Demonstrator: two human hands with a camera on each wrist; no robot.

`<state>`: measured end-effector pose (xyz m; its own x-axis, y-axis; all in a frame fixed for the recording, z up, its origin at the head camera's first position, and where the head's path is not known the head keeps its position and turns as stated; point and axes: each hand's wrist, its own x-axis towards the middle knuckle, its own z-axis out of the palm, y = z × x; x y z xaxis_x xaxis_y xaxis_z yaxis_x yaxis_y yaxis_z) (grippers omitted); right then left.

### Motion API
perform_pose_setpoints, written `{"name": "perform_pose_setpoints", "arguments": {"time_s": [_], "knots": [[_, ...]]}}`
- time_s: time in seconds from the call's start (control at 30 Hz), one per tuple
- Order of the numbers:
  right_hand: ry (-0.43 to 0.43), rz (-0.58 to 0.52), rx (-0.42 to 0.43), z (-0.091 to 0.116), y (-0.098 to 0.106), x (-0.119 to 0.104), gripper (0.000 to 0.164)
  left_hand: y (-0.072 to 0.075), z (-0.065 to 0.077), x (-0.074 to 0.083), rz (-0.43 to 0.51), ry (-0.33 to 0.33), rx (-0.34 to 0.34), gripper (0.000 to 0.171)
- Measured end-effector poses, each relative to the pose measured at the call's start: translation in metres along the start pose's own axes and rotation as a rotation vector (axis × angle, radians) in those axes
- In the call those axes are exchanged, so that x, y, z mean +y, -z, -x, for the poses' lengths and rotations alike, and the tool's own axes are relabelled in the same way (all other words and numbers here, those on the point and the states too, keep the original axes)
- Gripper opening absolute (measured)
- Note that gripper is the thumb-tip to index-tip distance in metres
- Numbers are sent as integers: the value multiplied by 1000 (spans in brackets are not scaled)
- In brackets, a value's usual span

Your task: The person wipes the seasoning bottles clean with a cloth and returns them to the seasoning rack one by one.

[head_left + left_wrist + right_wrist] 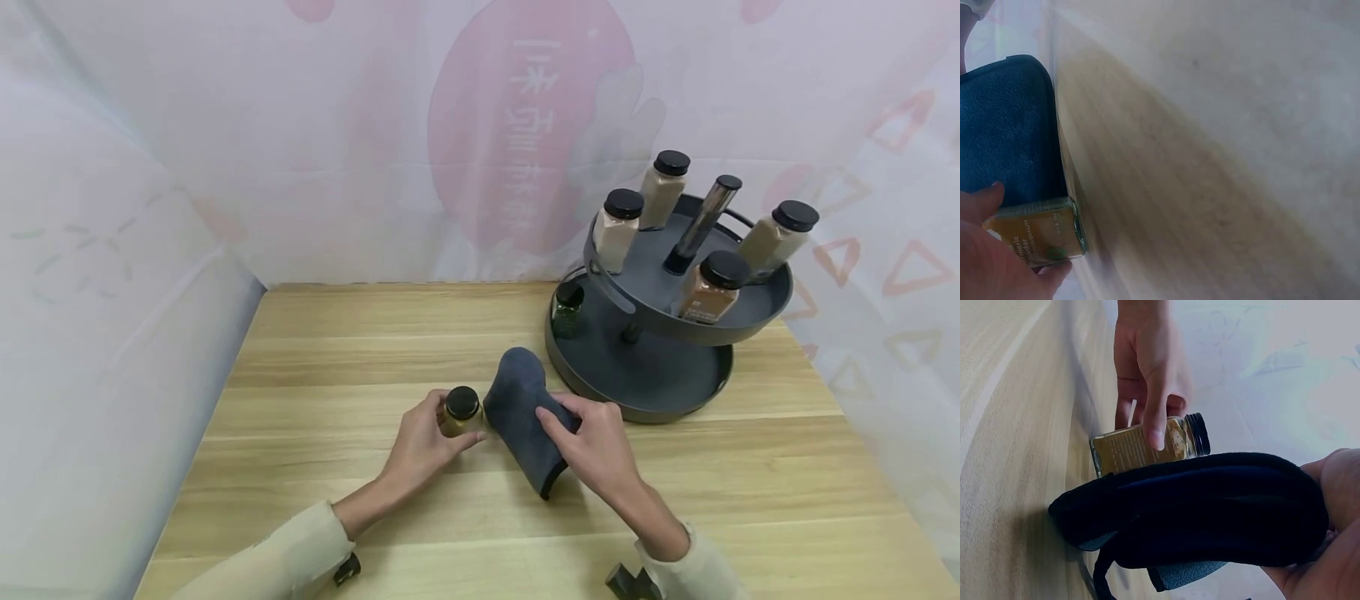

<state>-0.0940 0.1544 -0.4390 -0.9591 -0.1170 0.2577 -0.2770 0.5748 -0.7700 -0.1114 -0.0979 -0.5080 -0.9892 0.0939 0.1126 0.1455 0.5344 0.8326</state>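
Sleeves (pixel 270 550), pair, pale, at the lower edge of the head view. Backdrop (pixel 337 183), white sheeting with pink printing, behind and at both sides. Worktop (pixel 360 342), pale wood grain. Stand (pixel 660 379), dark grey, two round tiers on a central post, right rear of the worktop. Dark cloth (pixel 521 408), blue-grey, black-edged, before the stand and to its left. Right hand (pixel 600 442), thumb and fingers closed on the cloth's right side, pinching it. Left hand (pixel 423 437), part-curled, thumb and fingers round the yellow jar. Yellow jar (pixel 461 412), glass, black-lidded, upright, just left of the dark cloth; label partly legible. Upper-tier jars (pixel 663 190), four, black-lidded, contents whitish to orange-brown. Lower-tier jar (pixel 567 310), one, dark green, at the left rim.
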Motion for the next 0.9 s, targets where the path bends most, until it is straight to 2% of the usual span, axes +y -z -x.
{"name": "perform_pose_setpoints", "arguments": {"time_s": [0.17,0.4,0.67,0.8,0.9], "knots": [[-7,4,-1,1,-3,-1,17,1,-3,-2,18,-39,6,42],[-4,-6,2,1,-8,-3,17,7,-6,0,8,-68,-43,37],[22,7,26,0,-18,-11,18,15,-7,28,68,-168,-140,36],[34,-42,18,-1,-20,-19,17,17,-8,39,63,-211,-163,36],[61,-108,64,-1,-18,-26,17,18,-9,41,56,-226,-158,36]]}}
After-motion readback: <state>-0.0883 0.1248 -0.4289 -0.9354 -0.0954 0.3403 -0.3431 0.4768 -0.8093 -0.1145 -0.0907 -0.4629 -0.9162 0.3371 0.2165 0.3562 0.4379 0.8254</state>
